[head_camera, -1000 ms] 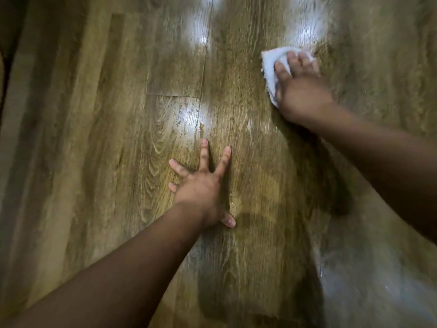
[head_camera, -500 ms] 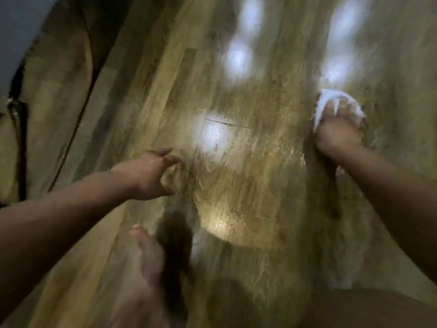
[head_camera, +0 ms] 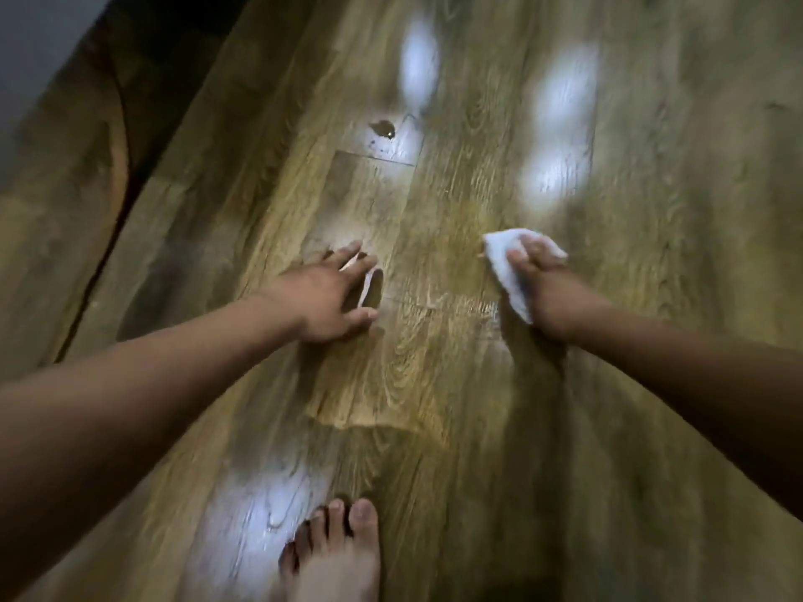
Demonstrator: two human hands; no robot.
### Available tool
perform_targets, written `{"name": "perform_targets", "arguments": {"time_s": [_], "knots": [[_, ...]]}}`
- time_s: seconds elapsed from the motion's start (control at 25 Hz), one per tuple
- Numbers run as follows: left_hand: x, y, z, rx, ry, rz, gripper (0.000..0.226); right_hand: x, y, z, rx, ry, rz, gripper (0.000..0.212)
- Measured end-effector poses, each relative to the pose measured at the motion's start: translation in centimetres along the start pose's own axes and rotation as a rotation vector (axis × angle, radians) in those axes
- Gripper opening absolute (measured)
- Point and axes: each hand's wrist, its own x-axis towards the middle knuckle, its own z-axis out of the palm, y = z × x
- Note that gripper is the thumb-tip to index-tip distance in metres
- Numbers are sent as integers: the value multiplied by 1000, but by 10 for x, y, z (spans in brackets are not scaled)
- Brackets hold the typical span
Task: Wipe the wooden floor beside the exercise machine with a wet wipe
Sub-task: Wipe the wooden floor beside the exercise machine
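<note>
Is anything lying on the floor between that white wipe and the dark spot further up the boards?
Nothing visible. The wipe, under the right hand, has only bare floor between it and the spot. The left hand rests off to the side.

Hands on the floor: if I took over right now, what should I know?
Right hand presses the white wipe onto the floor.
Left hand is spread on the floor for support, empty.
A bare foot stands near the bottom edge.
Done: boards by the wipe look shiny and wet.
Left: a dark spot farther ahead, not wiped yet. The machine isn't clearly in view.
</note>
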Motion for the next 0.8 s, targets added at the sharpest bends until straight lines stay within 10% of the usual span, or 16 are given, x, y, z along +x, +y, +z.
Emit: {"name": "perform_targets", "arguments": {"time_s": [0.16, 0.28, 0.56, 0.8], "knots": [[68, 4, 14, -131, 339, -10, 65, -18, 112, -21, 100, 194, 603, 68], [82, -5, 35, -134, 471, 36, 64, 34, 59, -35, 199, 333, 416, 56], [91, -8, 33, -178, 515, 93, 63, 151, -111, -28, 130, 26, -47, 58], [90, -10, 26, -150, 439, 74, 68, 55, 50, -41, 144, 113, 582, 77]]}}
